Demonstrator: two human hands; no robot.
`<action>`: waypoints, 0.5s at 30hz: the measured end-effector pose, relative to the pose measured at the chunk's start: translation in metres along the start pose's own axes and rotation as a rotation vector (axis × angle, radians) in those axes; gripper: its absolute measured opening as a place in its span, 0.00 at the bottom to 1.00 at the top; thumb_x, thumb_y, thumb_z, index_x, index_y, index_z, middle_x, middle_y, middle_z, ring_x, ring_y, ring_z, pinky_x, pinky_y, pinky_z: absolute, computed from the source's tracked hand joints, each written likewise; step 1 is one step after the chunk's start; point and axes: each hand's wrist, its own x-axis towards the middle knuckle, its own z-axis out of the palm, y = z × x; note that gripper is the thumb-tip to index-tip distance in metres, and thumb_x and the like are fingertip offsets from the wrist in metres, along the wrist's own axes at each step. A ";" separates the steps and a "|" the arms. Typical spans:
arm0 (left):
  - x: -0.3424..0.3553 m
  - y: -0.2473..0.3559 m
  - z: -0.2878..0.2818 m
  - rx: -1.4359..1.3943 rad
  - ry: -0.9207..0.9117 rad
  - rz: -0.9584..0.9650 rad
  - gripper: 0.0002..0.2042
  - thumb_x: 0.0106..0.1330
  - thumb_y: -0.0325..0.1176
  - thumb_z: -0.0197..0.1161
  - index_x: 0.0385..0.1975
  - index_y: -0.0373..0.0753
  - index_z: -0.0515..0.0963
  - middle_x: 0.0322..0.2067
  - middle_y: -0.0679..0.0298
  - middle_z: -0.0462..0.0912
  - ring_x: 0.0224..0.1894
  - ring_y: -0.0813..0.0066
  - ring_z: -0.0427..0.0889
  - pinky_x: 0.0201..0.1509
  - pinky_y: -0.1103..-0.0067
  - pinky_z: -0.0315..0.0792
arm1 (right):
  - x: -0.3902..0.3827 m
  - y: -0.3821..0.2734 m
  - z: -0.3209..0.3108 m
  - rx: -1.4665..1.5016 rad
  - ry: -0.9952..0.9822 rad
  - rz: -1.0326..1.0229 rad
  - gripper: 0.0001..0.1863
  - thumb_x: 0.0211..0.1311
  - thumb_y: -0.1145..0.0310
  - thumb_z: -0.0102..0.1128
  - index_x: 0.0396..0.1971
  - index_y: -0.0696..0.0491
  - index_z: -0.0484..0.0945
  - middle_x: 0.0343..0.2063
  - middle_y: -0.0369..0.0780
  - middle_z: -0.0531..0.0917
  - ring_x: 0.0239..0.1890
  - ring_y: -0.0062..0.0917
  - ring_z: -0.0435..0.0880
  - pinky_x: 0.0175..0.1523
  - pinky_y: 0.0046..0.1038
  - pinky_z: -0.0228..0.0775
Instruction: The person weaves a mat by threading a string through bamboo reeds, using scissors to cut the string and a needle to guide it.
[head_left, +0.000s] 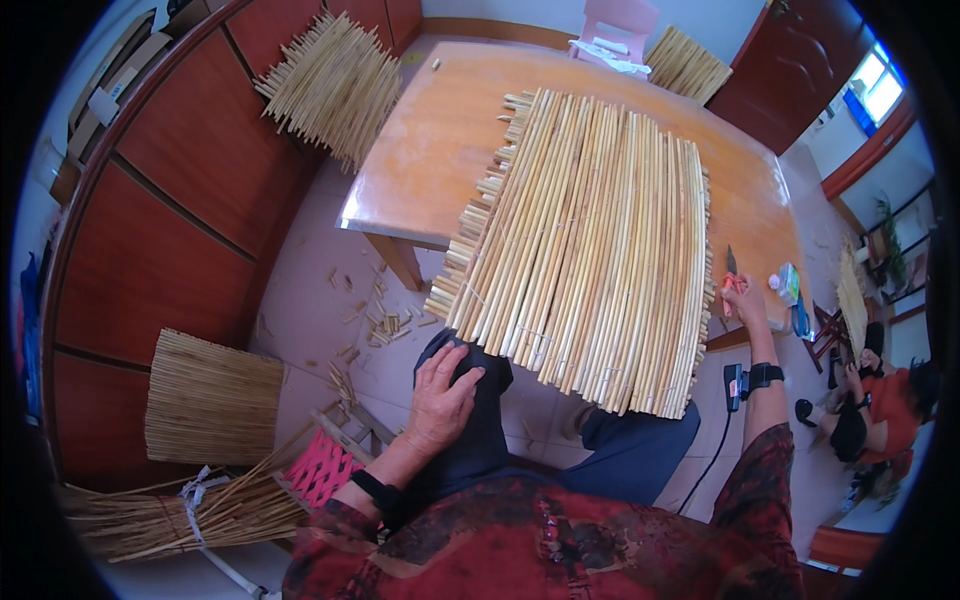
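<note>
A mat of pale reed stalks (600,250) tied side by side lies across the table, its near end reaching over the edge above my knees. More stalks stick out unevenly from beneath its left side. My left hand (443,395) rests flat on my left knee, just off the mat's near left corner, fingers stretched and holding nothing. Beside the mat's right edge, my right hand (741,298) grips a pair of pruning shears (731,262) with orange-red handles, dark blades pointing away from me. My fingers partly cover the handles.
The orange-brown table (440,130) fills the middle. Cut stalk pieces (388,325) litter the floor at left. Finished mats (215,395) and a tied reed bundle (180,515) stand by red cabinets. Blue-handled scissors (800,318) lie at the table's right edge. Another person (885,410) sits at far right.
</note>
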 end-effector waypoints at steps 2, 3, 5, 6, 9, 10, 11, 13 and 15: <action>-0.001 0.001 -0.001 0.022 -0.004 -0.006 0.16 0.48 0.24 0.58 0.39 0.40 0.75 0.49 0.53 0.68 0.55 0.53 0.64 0.55 0.63 0.60 | 0.004 0.005 0.005 0.004 -0.021 0.074 0.25 0.42 0.65 0.65 0.39 0.63 0.70 0.32 0.45 0.79 0.37 0.31 0.79 0.43 0.29 0.69; -0.003 0.000 -0.002 0.038 -0.001 -0.011 0.16 0.48 0.24 0.58 0.39 0.40 0.75 0.49 0.53 0.68 0.55 0.53 0.64 0.55 0.63 0.60 | 0.003 -0.001 0.009 0.018 -0.029 0.065 0.25 0.42 0.65 0.65 0.39 0.63 0.70 0.32 0.45 0.79 0.37 0.31 0.79 0.43 0.29 0.69; -0.006 -0.001 -0.002 0.050 0.006 -0.018 0.15 0.48 0.24 0.58 0.39 0.41 0.75 0.49 0.53 0.68 0.55 0.53 0.64 0.54 0.64 0.60 | 0.006 -0.001 0.017 -0.008 -0.018 0.075 0.18 0.46 0.66 0.60 0.36 0.60 0.71 0.26 0.42 0.76 0.28 0.27 0.74 0.34 0.26 0.64; -0.004 0.001 0.000 0.049 0.011 -0.007 0.15 0.48 0.24 0.58 0.39 0.41 0.75 0.49 0.53 0.68 0.55 0.53 0.64 0.54 0.64 0.60 | 0.006 0.014 0.013 -0.041 0.009 0.092 0.15 0.48 0.66 0.58 0.35 0.59 0.71 0.24 0.40 0.75 0.24 0.24 0.72 0.29 0.25 0.62; 0.002 0.003 0.007 0.021 0.009 0.032 0.15 0.48 0.25 0.59 0.38 0.41 0.75 0.49 0.53 0.68 0.55 0.54 0.64 0.54 0.64 0.60 | 0.008 0.053 0.000 -0.169 0.091 0.168 0.07 0.54 0.68 0.52 0.31 0.54 0.72 0.16 0.34 0.71 0.12 0.17 0.65 0.16 0.20 0.54; 0.006 0.004 0.008 0.016 0.015 0.048 0.15 0.48 0.25 0.59 0.38 0.41 0.75 0.49 0.53 0.68 0.55 0.54 0.64 0.54 0.64 0.60 | 0.006 0.061 -0.005 -0.174 0.109 0.210 0.05 0.56 0.69 0.50 0.30 0.53 0.72 0.13 0.32 0.69 0.08 0.15 0.63 0.12 0.19 0.52; 0.004 0.005 0.006 0.039 0.003 0.039 0.15 0.48 0.25 0.59 0.38 0.41 0.75 0.49 0.53 0.68 0.55 0.54 0.64 0.54 0.64 0.60 | -0.002 0.045 0.000 -0.123 0.085 0.265 0.05 0.56 0.69 0.49 0.28 0.53 0.72 0.13 0.32 0.69 0.08 0.15 0.63 0.11 0.18 0.51; -0.001 0.006 -0.001 0.088 0.015 0.030 0.15 0.47 0.25 0.59 0.38 0.41 0.75 0.48 0.55 0.68 0.55 0.55 0.64 0.54 0.63 0.60 | -0.021 0.003 0.005 0.188 0.044 0.366 0.06 0.57 0.67 0.48 0.25 0.52 0.70 0.12 0.32 0.67 0.08 0.15 0.63 0.11 0.17 0.49; -0.006 0.007 -0.008 0.113 0.003 0.064 0.14 0.47 0.25 0.59 0.37 0.40 0.75 0.48 0.56 0.69 0.55 0.56 0.65 0.55 0.64 0.60 | -0.047 -0.028 0.001 0.460 0.045 0.406 0.07 0.58 0.66 0.48 0.23 0.52 0.69 0.12 0.31 0.66 0.08 0.14 0.63 0.10 0.16 0.48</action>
